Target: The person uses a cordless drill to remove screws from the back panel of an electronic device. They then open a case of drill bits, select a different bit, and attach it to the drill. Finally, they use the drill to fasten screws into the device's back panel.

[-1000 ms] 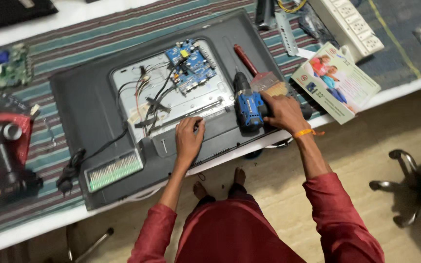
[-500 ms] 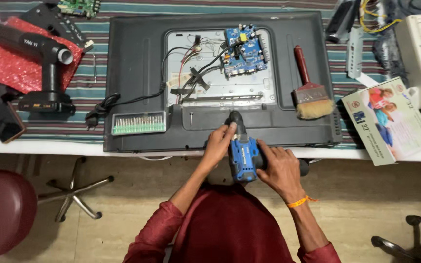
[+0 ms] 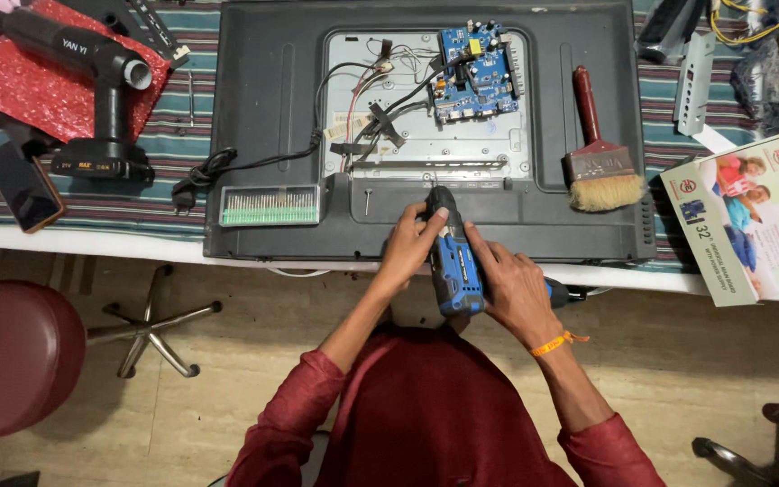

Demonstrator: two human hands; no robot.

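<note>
A flat television [image 3: 263, 117] lies back-up on the bench, its cover off over a metal plate and a blue circuit board [image 3: 478, 72]. I hold a blue cordless drill [image 3: 453, 261] with its tip down on the lower middle of the television's back. My right hand [image 3: 516, 293] grips the drill's handle. My left hand [image 3: 412, 243] wraps the front of the drill near the chuck. A loose screw [image 3: 367, 200] lies just left of the drill tip.
A paintbrush [image 3: 597, 153] rests on the television's right side. A green bit case [image 3: 270, 205] sits at lower left beside a black power cord [image 3: 200, 176]. A black heat gun [image 3: 92, 81], red bubble wrap, a phone [image 3: 22, 187], a printed box [image 3: 750, 221] and a maroon stool [image 3: 11, 352] surround it.
My view has closed in on the television. Both hands with the drill stay at the lower middle of its back, the left hand now higher on the drill's front.
</note>
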